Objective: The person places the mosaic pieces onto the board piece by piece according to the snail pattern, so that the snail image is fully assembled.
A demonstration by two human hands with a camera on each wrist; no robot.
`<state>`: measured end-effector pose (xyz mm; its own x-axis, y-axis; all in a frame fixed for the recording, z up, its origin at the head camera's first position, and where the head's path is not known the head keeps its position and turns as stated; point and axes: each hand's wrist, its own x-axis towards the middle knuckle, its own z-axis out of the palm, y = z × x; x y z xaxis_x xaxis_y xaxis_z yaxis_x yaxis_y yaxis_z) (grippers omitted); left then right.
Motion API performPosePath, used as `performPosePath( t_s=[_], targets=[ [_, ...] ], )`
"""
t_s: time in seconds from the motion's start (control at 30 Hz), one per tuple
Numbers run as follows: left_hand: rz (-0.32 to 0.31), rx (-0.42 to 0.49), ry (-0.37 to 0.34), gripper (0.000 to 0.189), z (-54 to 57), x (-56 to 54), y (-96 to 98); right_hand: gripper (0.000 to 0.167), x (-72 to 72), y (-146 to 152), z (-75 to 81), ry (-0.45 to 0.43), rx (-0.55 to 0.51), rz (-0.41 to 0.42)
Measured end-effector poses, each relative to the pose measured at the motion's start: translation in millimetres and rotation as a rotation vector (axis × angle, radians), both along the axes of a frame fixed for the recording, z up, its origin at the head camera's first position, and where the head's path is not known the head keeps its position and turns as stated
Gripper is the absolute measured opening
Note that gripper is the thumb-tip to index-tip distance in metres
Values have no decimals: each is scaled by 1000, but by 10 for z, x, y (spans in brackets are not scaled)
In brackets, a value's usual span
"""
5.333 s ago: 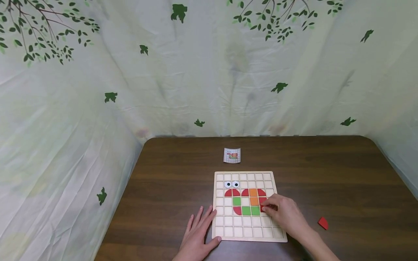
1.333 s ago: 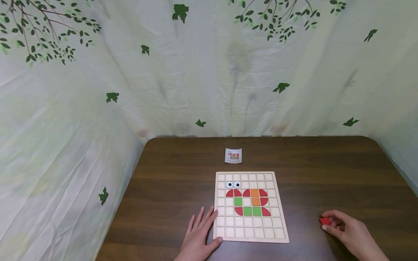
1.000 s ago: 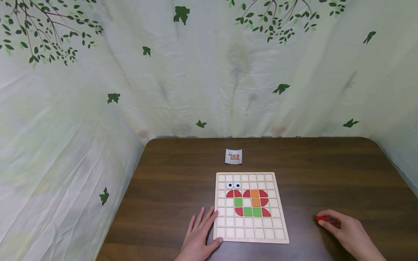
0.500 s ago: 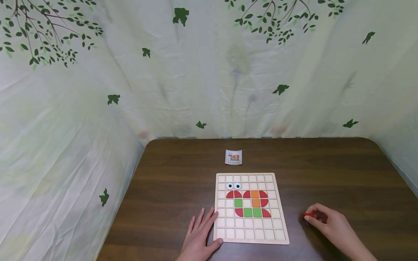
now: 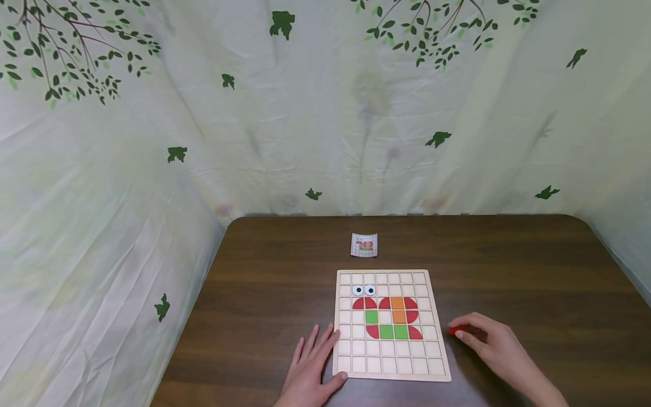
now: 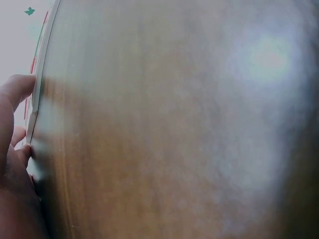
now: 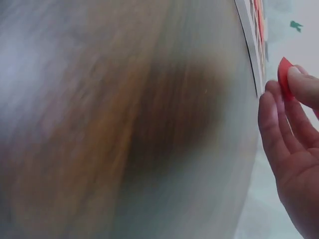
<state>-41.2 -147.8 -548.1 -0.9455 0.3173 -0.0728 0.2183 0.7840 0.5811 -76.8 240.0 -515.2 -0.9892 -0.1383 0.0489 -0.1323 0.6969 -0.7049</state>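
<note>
A red quarter-circle tile [image 7: 284, 78] is pinched between the thumb and fingers of my right hand [image 5: 490, 342], just off the right side of the board. My left hand [image 5: 308, 370] lies with fingers spread, its fingertips and thumb touching the left edge of the pale wooden grid board [image 5: 389, 366]. Set in the board's squares are red quarter-circle tiles [image 5: 414, 332], green square tiles [image 5: 386, 332], orange square tiles [image 5: 398, 316] and two eye tiles [image 5: 363, 290]. In the left wrist view, the left fingers touch the board's rim [image 6: 42, 64].
A small picture card [image 5: 364, 245] with a coloured grid pattern lies behind the board on the dark wooden table [image 5: 264, 294]. A pale curtain [image 5: 325, 113] with leaf and bird shapes hangs around the table's back and sides.
The right hand has left the board, picked up the red quarter-circle tile from the table at right, and carried it left toward the board. The left hand stays put.
</note>
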Motion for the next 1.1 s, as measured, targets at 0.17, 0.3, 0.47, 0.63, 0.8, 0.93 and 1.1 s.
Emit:
performPosePath(
  t_s=[0.17, 0.3, 0.47, 0.63, 0.8, 0.93, 1.1],
  targets=[
    [1, 7, 20, 74, -11, 4, -5, 21, -56, -86, 22, -37, 44, -27],
    [-1, 8, 14, 74, -10, 1, -8, 20, -111, -164, 58, -77, 45, -17],
    [0, 12, -25, 74, 6, -5, -5, 18, -147, -260, 90, -111, -24, 24],
    [-4, 3, -29, 74, 16, -6, -8, 22, -179, -380, 92, -99, -78, 55],
    [-5, -1, -26, 74, 23, -3, -4, 29, -212, -524, 89, -103, -106, 64],
    [-4, 3, -22, 74, 26, -4, -3, 29, -246, -648, 102, -117, -137, 83],
    [-2, 5, -24, 74, 31, -4, -1, 24, -315, -796, 115, -99, -149, 120]
  ],
)
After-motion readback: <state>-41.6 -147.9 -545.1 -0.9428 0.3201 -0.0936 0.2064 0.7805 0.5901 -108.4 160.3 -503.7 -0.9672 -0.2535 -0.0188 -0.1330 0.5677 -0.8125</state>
